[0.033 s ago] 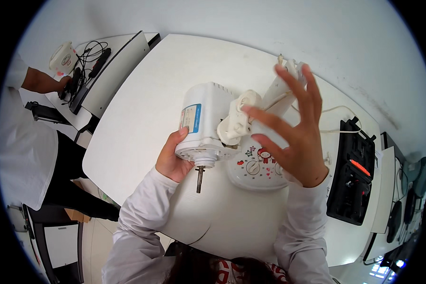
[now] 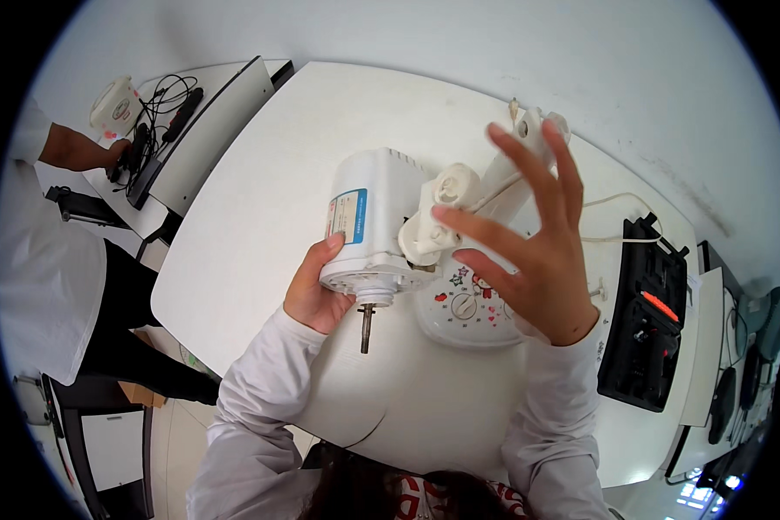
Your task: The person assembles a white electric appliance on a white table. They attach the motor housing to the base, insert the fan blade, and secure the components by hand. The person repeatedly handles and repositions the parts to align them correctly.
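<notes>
White motor housing (image 2: 377, 186) is sitting over the table (image 2: 243, 217), the left hand (image 2: 314, 293) clamping its lower side, metal shaft (image 2: 367, 331) protruding; the spread-fingered right hand (image 2: 548, 258) is shifting slightly leftward, bringing a fingertip over the cream bracket (image 2: 423, 236), though blur is hiding contact.

Most fingers of your left hand (image 2: 315, 290) are hidden behind the motor (image 2: 386, 204). Your right hand (image 2: 542, 251) is blurred and covers part of the base (image 2: 455, 328); its contact with the bracket (image 2: 423, 238) cannot be confirmed.
</notes>
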`<state>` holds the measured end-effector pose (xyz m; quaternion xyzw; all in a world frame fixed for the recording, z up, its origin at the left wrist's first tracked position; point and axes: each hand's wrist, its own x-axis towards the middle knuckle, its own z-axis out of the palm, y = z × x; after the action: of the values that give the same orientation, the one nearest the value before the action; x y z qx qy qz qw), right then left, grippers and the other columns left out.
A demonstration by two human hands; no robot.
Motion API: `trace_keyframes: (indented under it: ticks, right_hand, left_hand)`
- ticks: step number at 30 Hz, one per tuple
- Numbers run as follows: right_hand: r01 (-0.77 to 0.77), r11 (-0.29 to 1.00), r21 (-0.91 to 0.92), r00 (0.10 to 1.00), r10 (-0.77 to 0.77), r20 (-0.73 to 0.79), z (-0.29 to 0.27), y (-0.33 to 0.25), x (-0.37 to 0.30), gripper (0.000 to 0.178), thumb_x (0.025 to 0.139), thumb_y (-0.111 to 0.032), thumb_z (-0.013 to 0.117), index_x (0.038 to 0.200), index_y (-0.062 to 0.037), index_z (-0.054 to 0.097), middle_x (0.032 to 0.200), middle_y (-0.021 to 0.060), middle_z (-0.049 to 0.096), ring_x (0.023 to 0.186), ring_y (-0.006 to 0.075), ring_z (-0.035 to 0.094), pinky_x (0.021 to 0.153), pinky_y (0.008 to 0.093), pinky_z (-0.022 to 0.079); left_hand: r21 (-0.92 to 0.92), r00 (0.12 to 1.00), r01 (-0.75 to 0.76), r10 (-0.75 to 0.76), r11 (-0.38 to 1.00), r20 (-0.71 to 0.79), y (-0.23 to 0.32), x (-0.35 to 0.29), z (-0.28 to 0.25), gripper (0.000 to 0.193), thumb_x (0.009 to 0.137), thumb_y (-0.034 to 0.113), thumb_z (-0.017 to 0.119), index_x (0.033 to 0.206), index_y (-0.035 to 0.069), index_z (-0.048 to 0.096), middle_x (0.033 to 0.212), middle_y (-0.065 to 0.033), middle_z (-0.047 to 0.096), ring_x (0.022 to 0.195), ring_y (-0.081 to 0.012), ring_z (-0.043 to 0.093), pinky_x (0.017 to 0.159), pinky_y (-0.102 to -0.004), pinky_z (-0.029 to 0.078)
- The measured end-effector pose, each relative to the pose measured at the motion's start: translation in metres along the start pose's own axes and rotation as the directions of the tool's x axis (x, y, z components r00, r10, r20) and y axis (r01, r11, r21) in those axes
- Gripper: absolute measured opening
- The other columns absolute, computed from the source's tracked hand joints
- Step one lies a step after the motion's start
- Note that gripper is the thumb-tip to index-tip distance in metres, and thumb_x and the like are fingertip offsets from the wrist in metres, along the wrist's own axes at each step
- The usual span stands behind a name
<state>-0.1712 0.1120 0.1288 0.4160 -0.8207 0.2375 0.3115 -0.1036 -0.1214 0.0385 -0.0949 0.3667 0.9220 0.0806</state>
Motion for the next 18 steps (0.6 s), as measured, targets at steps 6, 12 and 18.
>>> trace_keyframes:
  ticks: [6,12,18]
  right_hand:
    - [0.114,0.991,-0.062,0.986,-0.121,-0.111,0.012,0.007,-0.008,0.028,0.062,-0.013,0.069,0.089,-0.0220,0.070,0.107,-0.0009,0.062,0.114,0.0254,0.055,0.092,0.0430,0.048]
    - [0.184,0.974,-0.130,0.966,-0.204,-0.159,0.019,0.021,-0.012,0.030,0.061,-0.011,0.068,0.090,-0.0180,0.071,0.095,-0.0021,0.063,0.101,0.0206,0.061,0.076,0.0330,0.050]
    - [0.210,0.967,-0.144,0.960,-0.232,-0.159,0.019,0.021,-0.011,0.027,0.064,-0.013,0.068,0.090,-0.0171,0.071,0.095,-0.0021,0.064,0.101,0.0205,0.063,0.077,0.0320,0.050]
  left_hand:
    - [0.083,0.999,-0.049,0.048,0.995,0.016,0.004,-0.007,0.005,0.063,0.088,0.034,0.060,0.136,0.000,0.038,0.123,-0.0159,0.057,0.109,-0.0239,0.061,0.091,-0.0372,0.053]
    - [0.193,0.988,-0.153,0.157,0.969,-0.006,0.007,-0.007,0.014,0.069,0.085,0.032,0.064,0.138,-0.001,0.034,0.124,-0.0131,0.056,0.110,-0.0201,0.060,0.091,-0.0326,0.052]
    - [0.209,0.991,-0.113,0.125,0.971,-0.047,0.009,-0.009,0.015,0.068,0.084,0.030,0.065,0.138,0.000,0.035,0.124,-0.0124,0.056,0.109,-0.0199,0.060,0.090,-0.0338,0.052]
